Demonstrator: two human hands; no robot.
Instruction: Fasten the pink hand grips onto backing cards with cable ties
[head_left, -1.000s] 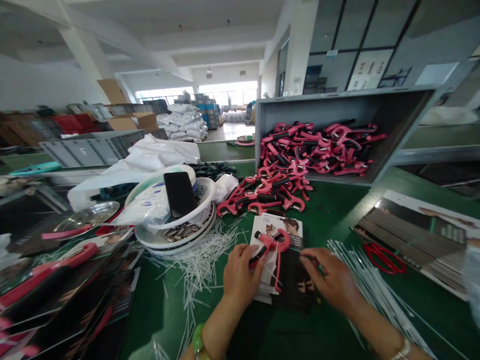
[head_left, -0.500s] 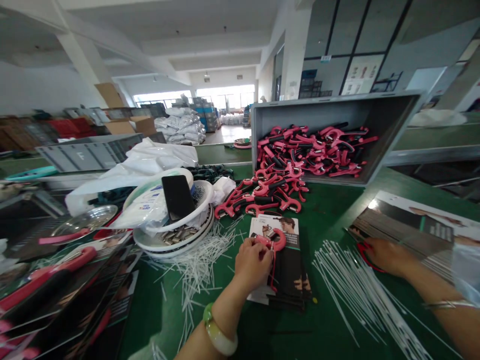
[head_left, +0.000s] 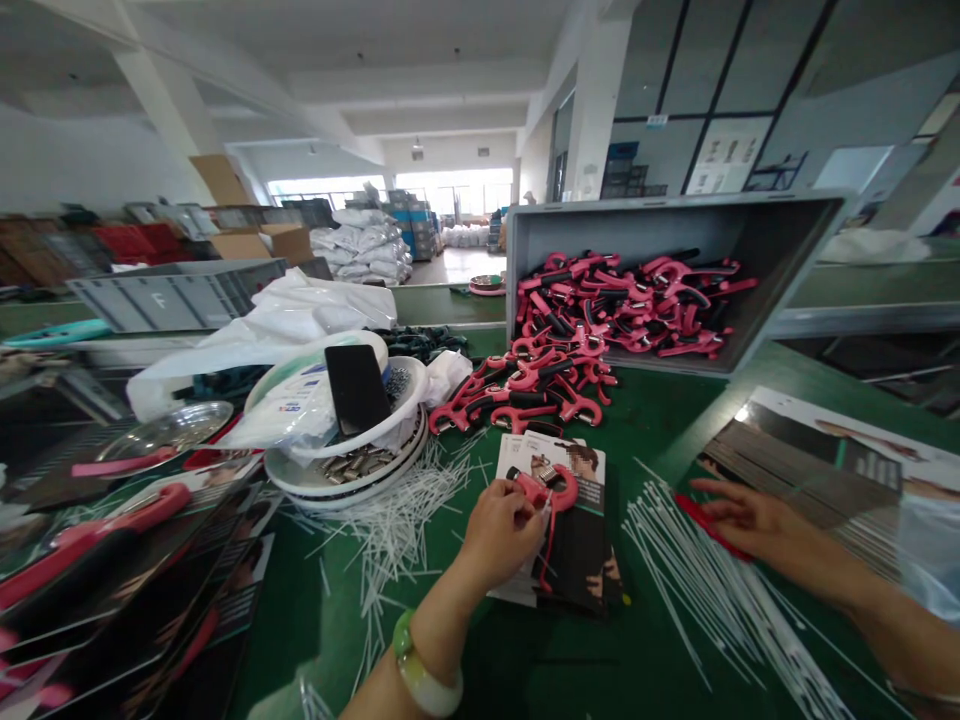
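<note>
My left hand [head_left: 504,532] is closed on a pink hand grip [head_left: 551,488], which lies on a black-and-white printed card [head_left: 589,530] on the green table. A thin red strip hangs down from the grip. On the right, my right hand [head_left: 750,520] has its fingers around a red-handled tool [head_left: 712,527], over a bundle of white cable ties [head_left: 705,590]. The tool's tip cannot be made out.
A grey crate [head_left: 772,290] of pink grips lies on its side behind, with more grips [head_left: 525,385] spilling out. Stacked cards [head_left: 817,470] lie at right. White bowls [head_left: 345,490], a phone [head_left: 356,390] and loose ties [head_left: 397,520] are at left.
My right hand has lifted the red-handled tool and shifted slightly left, over the cable ties. My left hand stays at the pink grip.
</note>
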